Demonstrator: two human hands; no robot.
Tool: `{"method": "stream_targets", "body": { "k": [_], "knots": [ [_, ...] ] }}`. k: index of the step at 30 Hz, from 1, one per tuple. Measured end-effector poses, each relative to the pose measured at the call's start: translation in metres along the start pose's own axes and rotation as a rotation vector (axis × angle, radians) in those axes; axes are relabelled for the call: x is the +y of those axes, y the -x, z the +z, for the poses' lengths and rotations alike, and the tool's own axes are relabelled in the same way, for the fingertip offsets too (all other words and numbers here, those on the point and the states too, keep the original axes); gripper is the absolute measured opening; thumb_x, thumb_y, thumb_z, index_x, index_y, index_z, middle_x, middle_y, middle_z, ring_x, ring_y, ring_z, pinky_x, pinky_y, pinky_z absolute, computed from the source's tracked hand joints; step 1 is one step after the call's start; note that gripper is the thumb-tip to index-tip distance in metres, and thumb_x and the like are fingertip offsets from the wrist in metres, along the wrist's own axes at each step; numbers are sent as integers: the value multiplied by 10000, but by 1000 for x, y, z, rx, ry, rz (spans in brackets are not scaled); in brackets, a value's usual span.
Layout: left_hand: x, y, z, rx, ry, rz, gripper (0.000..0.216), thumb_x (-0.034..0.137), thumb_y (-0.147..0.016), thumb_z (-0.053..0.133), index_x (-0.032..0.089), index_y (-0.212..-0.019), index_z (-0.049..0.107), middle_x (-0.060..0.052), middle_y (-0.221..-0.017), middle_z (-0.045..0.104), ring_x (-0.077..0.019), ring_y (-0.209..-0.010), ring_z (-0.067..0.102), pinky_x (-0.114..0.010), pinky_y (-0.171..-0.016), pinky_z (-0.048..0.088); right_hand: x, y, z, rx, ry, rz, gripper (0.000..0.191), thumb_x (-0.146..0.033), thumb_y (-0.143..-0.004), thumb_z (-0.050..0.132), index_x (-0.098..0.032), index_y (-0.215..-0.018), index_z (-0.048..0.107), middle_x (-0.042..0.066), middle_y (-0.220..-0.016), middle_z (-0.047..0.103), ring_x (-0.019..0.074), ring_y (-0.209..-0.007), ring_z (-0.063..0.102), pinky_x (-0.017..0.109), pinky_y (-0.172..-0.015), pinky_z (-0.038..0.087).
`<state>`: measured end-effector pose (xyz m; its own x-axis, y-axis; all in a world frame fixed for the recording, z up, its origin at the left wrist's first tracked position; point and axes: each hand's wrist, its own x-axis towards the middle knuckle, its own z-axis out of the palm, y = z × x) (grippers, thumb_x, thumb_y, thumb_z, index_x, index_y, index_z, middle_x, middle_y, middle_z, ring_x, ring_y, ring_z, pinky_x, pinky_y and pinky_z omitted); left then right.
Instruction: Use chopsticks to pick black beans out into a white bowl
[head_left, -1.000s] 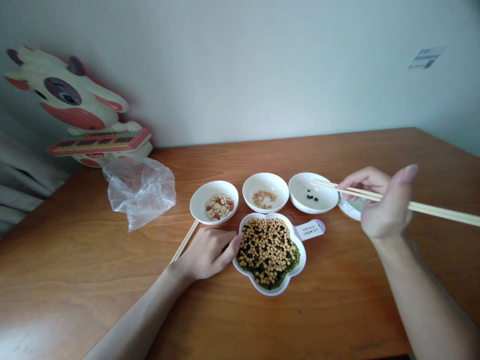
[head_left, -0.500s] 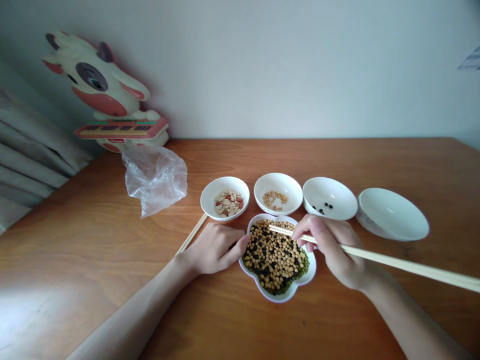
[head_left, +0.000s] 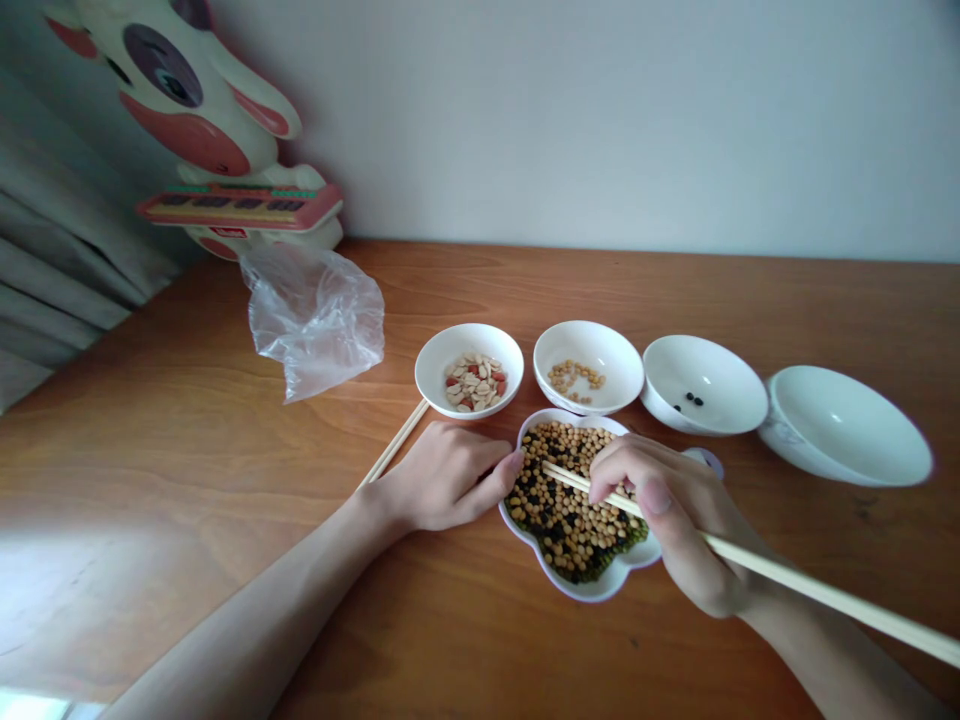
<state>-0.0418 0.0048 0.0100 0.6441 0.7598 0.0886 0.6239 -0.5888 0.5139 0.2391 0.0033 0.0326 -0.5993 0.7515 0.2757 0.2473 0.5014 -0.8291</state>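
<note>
Head view, seed bowl (head_left: 478,338): pale seeds and reddish nuts cover its bottom.
Yellow-bean bowl (head_left: 592,340): only a small scatter inside.
Black-bean bowl (head_left: 709,365): just a few in it; barely begun, I'd judge.
Flower-shaped dish (head_left: 625,573): in front of the bowls, crowded with mixed beans (head_left: 571,549), so most sorting looks left.
Right hand (head_left: 679,508): closed around chopsticks (head_left: 814,587), tips slightly apart among the beans; whether they pinch one, I can't tell.
Left hand (head_left: 448,478): thumb touching the dish's rim; can't tell whether the fingers clasp it.

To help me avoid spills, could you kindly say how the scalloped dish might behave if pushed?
The scalloped dish probably slides rather than tips, since it sits flat and broad. Filled with beans, it may feel fairly heavy. Loose, rounded beans could spill if jolted.
</note>
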Motion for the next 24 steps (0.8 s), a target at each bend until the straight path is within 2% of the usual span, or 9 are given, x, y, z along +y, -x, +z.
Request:
{"method": "stream_targets", "body": {
  "k": [7, 17, 24],
  "knots": [
    [-3, 2, -1, -22, 48, -2, 537, 344, -1145, 207, 189, -775, 564, -54, -783, 674, -174, -686, 588, -323, -735, 421, -2, 2, -1, 4, -36, 33, 502, -491, -1124, 311, -221, -880, 657, 46, -808, 656, 214, -752, 602, 363, -721, 444],
    [-3, 1, 1, 7, -17, -9, 505, 349, -1143, 249, 190, -765, 544, -35, -743, 659, -163, -650, 569, -309, -701, 396, 4, 1, -27, -106, -95, 83, 656, -621, -1101, 209, -237, -821, 661, 48, -774, 658, 224, -740, 595, 366, -720, 442],
    [-3, 1, 2, 7, -27, 1, 498, 348, -1144, 258, 187, -780, 558, -32, -749, 659, -155, -647, 565, -304, -688, 388, 3, 2, -23, -147, -27, 148, 692, -641, -1100, 178, -220, -823, 652, 36, -769, 646, 189, -711, 560, 330, -665, 393]
  ]
}}
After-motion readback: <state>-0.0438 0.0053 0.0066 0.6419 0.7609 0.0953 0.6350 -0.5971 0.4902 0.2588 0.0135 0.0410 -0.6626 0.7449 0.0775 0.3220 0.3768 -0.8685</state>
